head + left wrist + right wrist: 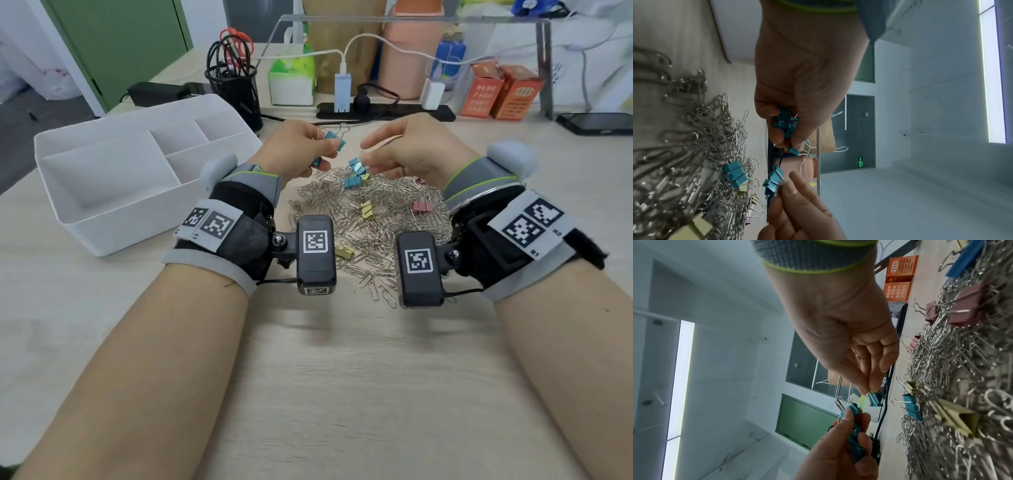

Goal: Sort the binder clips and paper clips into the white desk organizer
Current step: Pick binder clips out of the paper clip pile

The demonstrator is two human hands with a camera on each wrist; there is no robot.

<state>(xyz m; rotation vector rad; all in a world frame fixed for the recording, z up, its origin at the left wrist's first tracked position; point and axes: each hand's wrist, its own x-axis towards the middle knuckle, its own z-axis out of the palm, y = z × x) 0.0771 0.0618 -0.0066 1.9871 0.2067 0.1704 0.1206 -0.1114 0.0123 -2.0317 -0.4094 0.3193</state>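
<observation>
My left hand (294,150) is curled round a bunch of blue binder clips (786,125), and my right hand (407,150) pinches one more blue clip (875,398) by its wire handle just above the paper clip pile (376,219) on the bench (342,377). The white desk organizer (113,192) sits to the left, nothing visible in it. I'd worry the overfull left fingers (797,139) spill a clip in the handoff, or loose paper clips snag and ride along.

Left hand (294,150) and right hand (407,147) raised, fingers pinched.
</observation>
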